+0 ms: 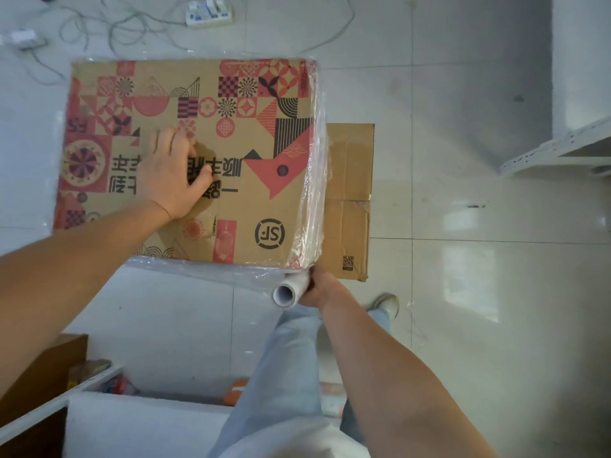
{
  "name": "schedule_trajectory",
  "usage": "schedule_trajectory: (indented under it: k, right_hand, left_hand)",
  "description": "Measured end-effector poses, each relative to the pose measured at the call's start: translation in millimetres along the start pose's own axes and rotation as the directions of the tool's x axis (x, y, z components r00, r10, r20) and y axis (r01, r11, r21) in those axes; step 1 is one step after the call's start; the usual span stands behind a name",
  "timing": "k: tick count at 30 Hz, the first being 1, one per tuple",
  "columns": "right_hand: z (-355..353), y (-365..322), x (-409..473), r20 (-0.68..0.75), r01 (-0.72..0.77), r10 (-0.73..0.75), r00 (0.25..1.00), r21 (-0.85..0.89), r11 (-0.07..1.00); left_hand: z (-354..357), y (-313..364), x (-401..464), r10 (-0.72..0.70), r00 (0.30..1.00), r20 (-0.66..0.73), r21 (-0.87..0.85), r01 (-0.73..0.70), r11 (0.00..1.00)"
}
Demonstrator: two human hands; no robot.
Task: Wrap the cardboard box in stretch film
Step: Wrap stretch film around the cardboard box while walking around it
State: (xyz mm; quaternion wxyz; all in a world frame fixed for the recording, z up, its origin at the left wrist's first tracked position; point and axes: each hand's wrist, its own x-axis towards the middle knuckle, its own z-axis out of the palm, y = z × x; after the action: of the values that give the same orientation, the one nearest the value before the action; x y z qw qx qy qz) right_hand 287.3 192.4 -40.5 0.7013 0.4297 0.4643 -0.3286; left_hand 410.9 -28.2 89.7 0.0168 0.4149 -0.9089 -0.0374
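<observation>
Pinning the printed cardboard box (211,153) on the tiled floor (463,292) under the left hand (172,175), fingers spread flat on the lid, holding nothing; right hand (319,289) closed around the stretch film roll (291,290) at the box's near right corner. Film (312,200) looks already wound around the sides, glossy, crinkled, bunched just above the right fingers. Best: keep tension, roll upright, hug the corner, overlap layers. Flat plain cardboard sheet (350,200) lies beyond the right fingers, under the box.

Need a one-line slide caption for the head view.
Left hand steadies the printed cardboard box while the right hand holds the stretch film roll at its near right corner.
</observation>
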Motion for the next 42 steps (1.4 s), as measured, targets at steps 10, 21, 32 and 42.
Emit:
schedule_trajectory:
  k: [10, 21, 32, 42]
  right_hand:
    - [-25.2, -24.6, -19.3, 0.110, -0.055, 0.082, 0.991, -0.229, 0.972]
    - [-23.5, -26.1, -37.7, 0.184, -0.078, 0.096, 0.978, -0.104, 0.992]
    - [-29.8, -51.4, -51.0, 0.033, -0.038, 0.047, 0.998, -0.227, 0.973]
    - [-27.3, -58.9, -47.8, -0.002, -0.128, 0.128, 0.992, -0.082, 0.988]
  left_hand:
    - [3.0, 0.5, 0.9, -0.043, 0.998, 0.039, 0.051, 0.041, 0.998]
    - [4.8, -0.5, 0.8, -0.039, 0.999, 0.015, 0.054, 0.038, 0.998]
    - [3.6, 0.6, 0.5, -0.028, 1.000, 0.007, 0.054, 0.027, 0.998]
    - [0.4, 2.2, 0.0, -0.044, 0.998, 0.049, 0.072, 0.041, 0.997]
